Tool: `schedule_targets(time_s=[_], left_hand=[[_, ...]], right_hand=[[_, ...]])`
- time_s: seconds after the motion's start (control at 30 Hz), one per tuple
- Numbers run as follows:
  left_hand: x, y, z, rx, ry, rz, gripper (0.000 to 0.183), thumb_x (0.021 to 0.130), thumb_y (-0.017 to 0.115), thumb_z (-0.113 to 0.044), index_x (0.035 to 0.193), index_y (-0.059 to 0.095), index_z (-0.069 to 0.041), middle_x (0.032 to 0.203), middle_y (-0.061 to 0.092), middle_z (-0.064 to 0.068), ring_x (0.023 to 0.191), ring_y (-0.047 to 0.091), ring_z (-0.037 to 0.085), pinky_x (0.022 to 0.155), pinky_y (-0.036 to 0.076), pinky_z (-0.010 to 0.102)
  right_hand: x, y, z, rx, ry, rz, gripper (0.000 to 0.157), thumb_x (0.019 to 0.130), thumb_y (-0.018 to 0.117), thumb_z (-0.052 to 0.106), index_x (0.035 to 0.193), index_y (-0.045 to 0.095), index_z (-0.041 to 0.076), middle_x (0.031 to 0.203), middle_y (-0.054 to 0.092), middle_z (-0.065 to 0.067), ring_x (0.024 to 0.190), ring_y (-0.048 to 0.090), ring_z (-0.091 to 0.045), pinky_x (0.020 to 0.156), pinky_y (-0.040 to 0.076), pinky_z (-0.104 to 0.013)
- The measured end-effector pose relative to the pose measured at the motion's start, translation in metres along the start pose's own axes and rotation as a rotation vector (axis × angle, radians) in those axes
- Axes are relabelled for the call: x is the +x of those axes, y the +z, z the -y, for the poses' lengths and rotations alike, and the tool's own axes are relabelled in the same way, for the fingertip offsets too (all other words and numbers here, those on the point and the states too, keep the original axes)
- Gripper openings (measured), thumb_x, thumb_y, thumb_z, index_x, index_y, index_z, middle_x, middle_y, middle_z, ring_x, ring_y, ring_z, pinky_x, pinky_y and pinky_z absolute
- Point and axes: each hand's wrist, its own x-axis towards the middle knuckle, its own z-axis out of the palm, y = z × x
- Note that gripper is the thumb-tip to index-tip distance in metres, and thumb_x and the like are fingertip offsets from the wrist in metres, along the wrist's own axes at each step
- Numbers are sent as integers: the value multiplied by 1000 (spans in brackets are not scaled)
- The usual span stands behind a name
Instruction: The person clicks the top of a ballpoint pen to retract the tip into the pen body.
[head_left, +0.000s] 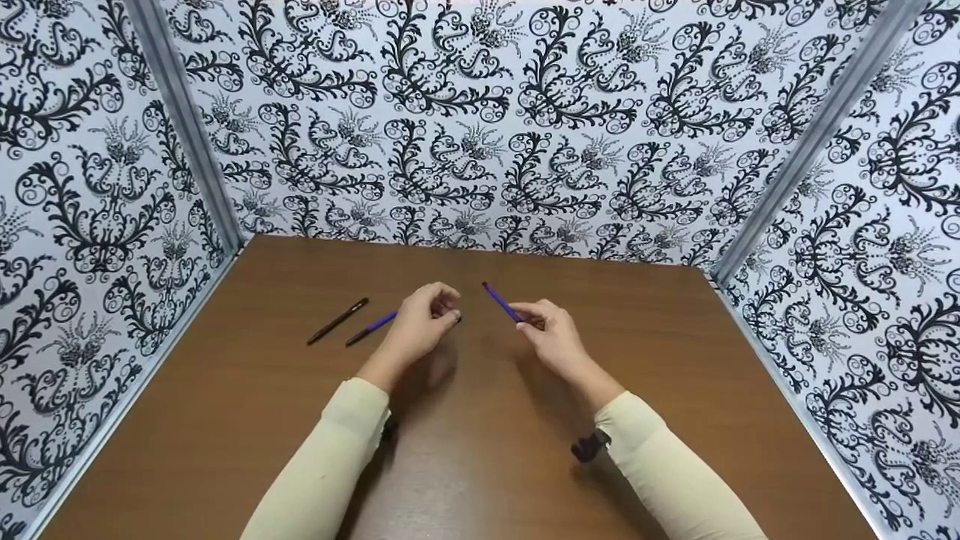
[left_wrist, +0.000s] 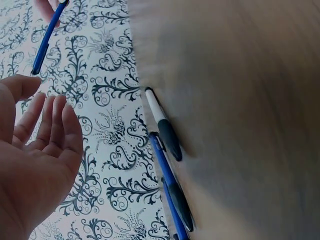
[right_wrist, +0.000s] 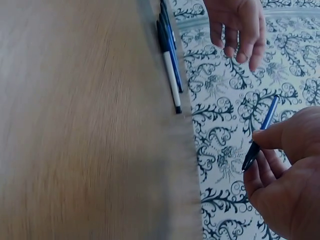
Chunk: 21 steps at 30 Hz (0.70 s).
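My right hand (head_left: pixel 551 337) pinches a blue pen (head_left: pixel 499 300) with a dark grip between thumb and fingers, raised off the table and slanting up to the left. In the right wrist view the dark grip and tip of this pen (right_wrist: pixel 254 150) point down. Facing it, my left hand (head_left: pixel 421 326) is empty, its fingers loosely curved. The left thumb is near the pen's far end in the left wrist view. Beneath the left hand lie a white pen (left_wrist: pixel 156 106) with a dark grip and a blue pen (left_wrist: pixel 167 167); the left hand mostly hides the white one in the head view.
A dark pen (head_left: pixel 337 321) lies on the brown table (head_left: pixel 480 465), left of the blue pen. Patterned white-and-black panels (head_left: pixel 480 135) with grey metal posts (head_left: pixel 187 112) enclose the table's back and sides.
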Motion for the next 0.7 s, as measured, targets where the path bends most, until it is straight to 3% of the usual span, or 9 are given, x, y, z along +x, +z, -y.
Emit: schedule_targets(time_s=[0.37, 0.57, 0.7], left_hand=[[5, 6, -15, -134, 33, -61, 24, 101, 77, -1, 125, 71, -4, 114, 72, 17, 99, 71, 24, 89, 60, 36], [5, 8, -26, -198, 24, -87, 27, 102, 77, -4, 129, 70, -6, 117, 73, 11, 103, 71, 23, 92, 60, 37], [6, 12, -32, -246, 33, -132, 29, 101, 78, -3, 129, 70, -5, 115, 73, 9, 105, 72, 23, 94, 60, 37]], right_hand=[[-3, 7, 14, 125, 17, -61, 33, 94, 76, -14, 124, 81, -2, 103, 75, -16, 94, 72, -25, 84, 56, -22], [-5, 9, 22, 166, 38, -30, 32, 95, 77, -11, 125, 81, -1, 104, 74, -17, 95, 71, -30, 82, 55, -23], [-6, 11, 26, 174, 43, -29, 32, 96, 76, -11, 125, 81, -1, 104, 74, -16, 94, 71, -26, 82, 55, -23]])
